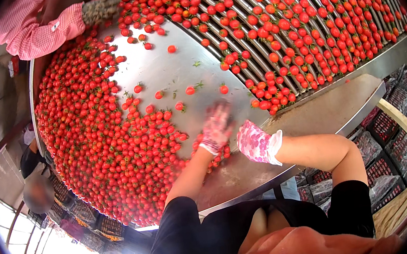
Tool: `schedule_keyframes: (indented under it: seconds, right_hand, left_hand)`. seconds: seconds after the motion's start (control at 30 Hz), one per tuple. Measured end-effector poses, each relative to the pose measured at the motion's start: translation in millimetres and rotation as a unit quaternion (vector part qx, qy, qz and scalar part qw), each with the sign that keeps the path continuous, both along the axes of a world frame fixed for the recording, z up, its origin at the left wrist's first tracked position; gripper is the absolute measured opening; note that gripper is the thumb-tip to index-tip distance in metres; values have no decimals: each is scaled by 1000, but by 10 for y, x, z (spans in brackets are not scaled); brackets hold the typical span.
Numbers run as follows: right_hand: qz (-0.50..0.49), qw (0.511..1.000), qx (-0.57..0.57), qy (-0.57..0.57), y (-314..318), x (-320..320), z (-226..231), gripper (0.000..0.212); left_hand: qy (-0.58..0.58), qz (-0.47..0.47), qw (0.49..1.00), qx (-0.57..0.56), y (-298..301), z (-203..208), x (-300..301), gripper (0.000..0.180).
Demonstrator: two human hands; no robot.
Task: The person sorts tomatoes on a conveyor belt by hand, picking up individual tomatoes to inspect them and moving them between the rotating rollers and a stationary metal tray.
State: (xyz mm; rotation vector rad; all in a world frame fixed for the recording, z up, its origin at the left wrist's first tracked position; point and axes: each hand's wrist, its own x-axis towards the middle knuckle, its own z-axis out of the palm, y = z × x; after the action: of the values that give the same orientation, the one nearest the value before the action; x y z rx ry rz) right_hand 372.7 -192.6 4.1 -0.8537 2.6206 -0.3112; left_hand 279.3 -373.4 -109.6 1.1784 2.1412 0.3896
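My left hand [217, 127], in a pink-and-white patterned glove, reaches over the bare part of the metal sorting tray [185, 67]. Its fingers are stretched out and slightly smeared by motion, with nothing seen in them. Small red cherry tomatoes [111, 141] lie heaped to its left, and a few more sit beside and below its wrist. My right hand [256, 144], gloved in a white and pink flowered pattern, is at the tray's near right side. Its fingers point away from me and are mostly hidden behind the back of the hand. Loose tomatoes and green stem bits dot the metal.
A roller conveyor [273, 35] covered with tomatoes runs along the far right. Another person's gloved hand [101, 10] touches tomatoes at the far left. A second person [39, 189] is beyond the tray's left rim. Black crates [384, 167] of tomatoes are stacked at the right.
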Motion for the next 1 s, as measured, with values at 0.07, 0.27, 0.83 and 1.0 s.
schedule_keyframes:
  seconds: [0.07,0.27,0.83,1.0]
  right_hand:
    - [5,998,8,-69,76,-72,29,18]
    - [17,992,-11,-122,7,-105,12,13]
    - [-305,946,-92,-60,345,-568,-799,54]
    - [-297,936,-173,70,606,-1066,-1038,59]
  left_hand:
    - [182,18,982,-47,15,63,-277,74]
    - [313,373,869,-88,59,-61,-1008,68]
    - [309,419,846,-118,68,-54,-1072,61]
    - [293,426,847,-123,46,-28,-1094,61]
